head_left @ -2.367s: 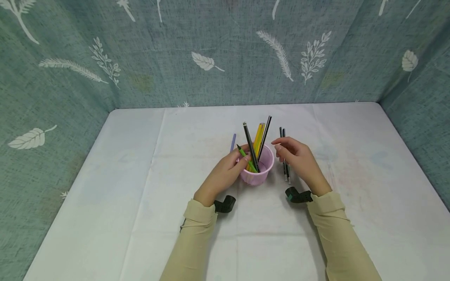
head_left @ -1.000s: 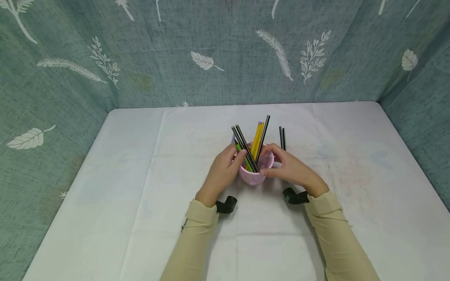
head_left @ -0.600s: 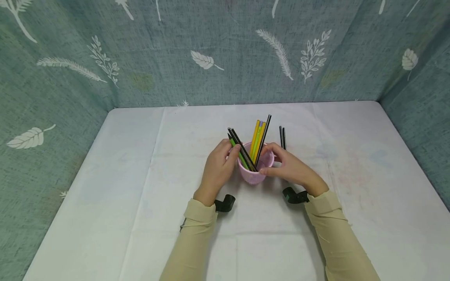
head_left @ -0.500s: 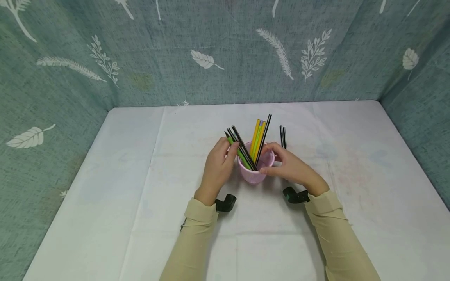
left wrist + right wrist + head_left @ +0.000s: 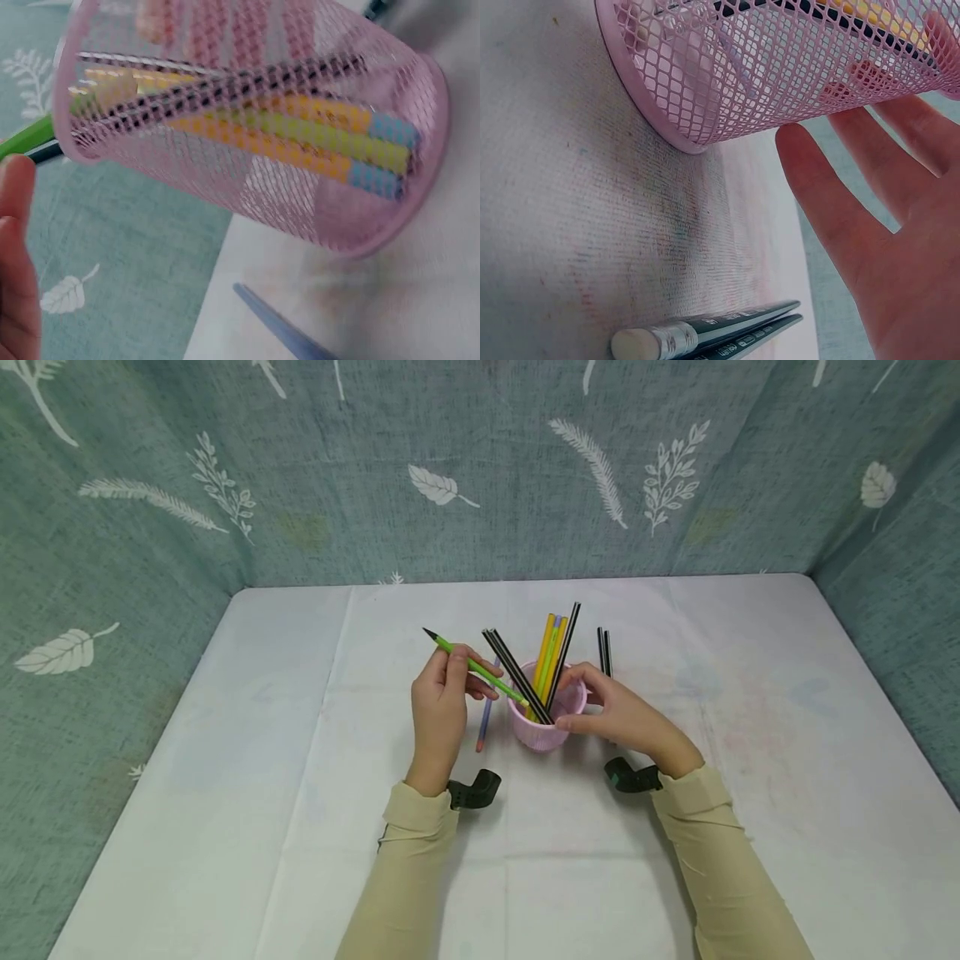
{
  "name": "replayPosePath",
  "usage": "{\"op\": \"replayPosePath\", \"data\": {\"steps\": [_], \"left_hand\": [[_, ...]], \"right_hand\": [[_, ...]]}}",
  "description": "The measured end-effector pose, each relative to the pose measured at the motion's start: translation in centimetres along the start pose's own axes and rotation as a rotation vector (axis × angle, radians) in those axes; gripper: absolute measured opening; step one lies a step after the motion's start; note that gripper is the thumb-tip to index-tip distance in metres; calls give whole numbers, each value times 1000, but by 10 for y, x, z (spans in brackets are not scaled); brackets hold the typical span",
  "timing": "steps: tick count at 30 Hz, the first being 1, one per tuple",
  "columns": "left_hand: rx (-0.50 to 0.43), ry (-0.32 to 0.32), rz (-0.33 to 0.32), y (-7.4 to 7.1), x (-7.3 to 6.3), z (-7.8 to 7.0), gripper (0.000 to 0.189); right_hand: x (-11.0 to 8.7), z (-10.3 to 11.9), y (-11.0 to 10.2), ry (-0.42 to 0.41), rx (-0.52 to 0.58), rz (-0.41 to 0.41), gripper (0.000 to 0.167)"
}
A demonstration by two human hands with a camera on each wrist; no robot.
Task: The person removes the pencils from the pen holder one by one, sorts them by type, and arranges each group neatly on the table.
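My left hand [image 5: 441, 714] pinches a green pencil [image 5: 486, 674] between thumb and fingers. Its dark tip points up and left, and its other end is at the mouth of a pink mesh pencil cup [image 5: 540, 740]. With thumb and fingers, my right hand [image 5: 626, 717] holds the cup's right side. Inside the cup, black pencils [image 5: 513, 670] lean left, while yellow pencils [image 5: 546, 652] and another black pencil [image 5: 570, 639] lean right. In the left wrist view, a green-yellow pencil [image 5: 315, 135] shows through the mesh between the yellow ones.
A blue-purple pencil [image 5: 485, 720] with a reddish end lies on the white tablecloth [image 5: 337, 860], left of the cup. Two black pencils [image 5: 604, 647] lie right of it, partly hidden by my right hand. A patterned teal curtain [image 5: 480, 527] stands behind and at the sides.
My right hand has moved left from the loose black pencils to the cup. My left hand has shifted left, lifting the green pencil away from the black ones and uncovering the blue-purple pencil.
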State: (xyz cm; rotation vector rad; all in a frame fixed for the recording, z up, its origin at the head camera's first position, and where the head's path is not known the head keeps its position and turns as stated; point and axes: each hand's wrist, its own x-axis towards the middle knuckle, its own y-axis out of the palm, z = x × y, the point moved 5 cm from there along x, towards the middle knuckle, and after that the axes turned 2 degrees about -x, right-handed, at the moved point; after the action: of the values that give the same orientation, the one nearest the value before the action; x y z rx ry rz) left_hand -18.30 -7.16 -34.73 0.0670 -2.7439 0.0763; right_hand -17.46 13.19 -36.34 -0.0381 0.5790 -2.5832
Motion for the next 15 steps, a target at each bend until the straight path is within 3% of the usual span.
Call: {"op": "replayPosePath", "data": {"steps": [4, 9, 15], "left_hand": [[-55, 3, -10, -1, -1, -16, 27], [-84, -5, 1, -1, -1, -23, 28], [-152, 73, -50, -7, -2, -32, 29]], "right_hand": [[1, 2, 0, -21, -7, -4, 45], [1, -1, 0, -18, -2, -4, 45], [6, -23, 0, -11, -21, -12, 45]]}}
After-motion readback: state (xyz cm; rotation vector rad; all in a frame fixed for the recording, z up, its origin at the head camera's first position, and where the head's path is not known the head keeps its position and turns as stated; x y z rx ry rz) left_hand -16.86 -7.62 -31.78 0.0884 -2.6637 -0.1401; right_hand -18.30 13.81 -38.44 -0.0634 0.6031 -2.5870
